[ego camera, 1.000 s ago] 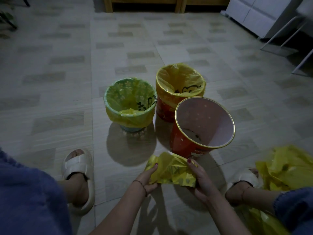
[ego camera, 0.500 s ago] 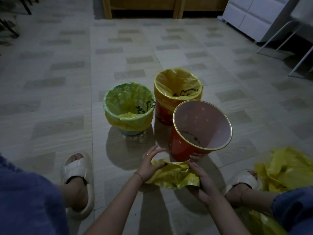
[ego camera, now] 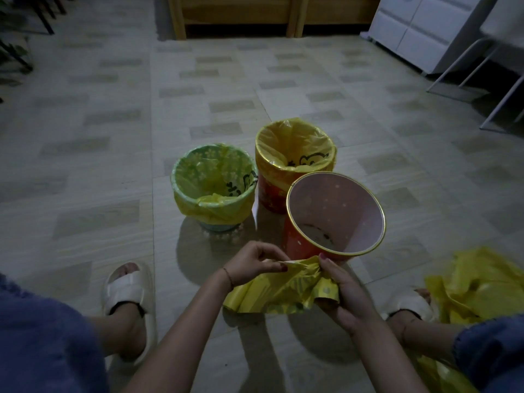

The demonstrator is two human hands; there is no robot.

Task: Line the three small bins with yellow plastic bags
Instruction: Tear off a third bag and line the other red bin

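Observation:
Three small bins stand on the tiled floor in front of me. The green bin (ego camera: 181,182) on the left and the red bin (ego camera: 269,194) behind it each wear a yellow bag over the rim. The nearest red bin (ego camera: 297,239) has a gold rim and a bare pink inside, and leans toward me. Just below it I hold a crumpled yellow bag (ego camera: 278,290). My left hand (ego camera: 252,262) pinches its top edge, and my right hand (ego camera: 337,287) grips its right side.
A heap of more yellow bags (ego camera: 479,287) lies at the right by my right foot. My slippered left foot (ego camera: 127,293) rests on the floor at the left. Wooden furniture legs (ego camera: 178,21), a white cabinet (ego camera: 419,29) and metal chair legs (ego camera: 459,66) stand at the back.
The left hand has shifted from the bag's left side to its top edge, close to the right hand. The bag now hangs lower and more spread out. The view has tilted slightly.

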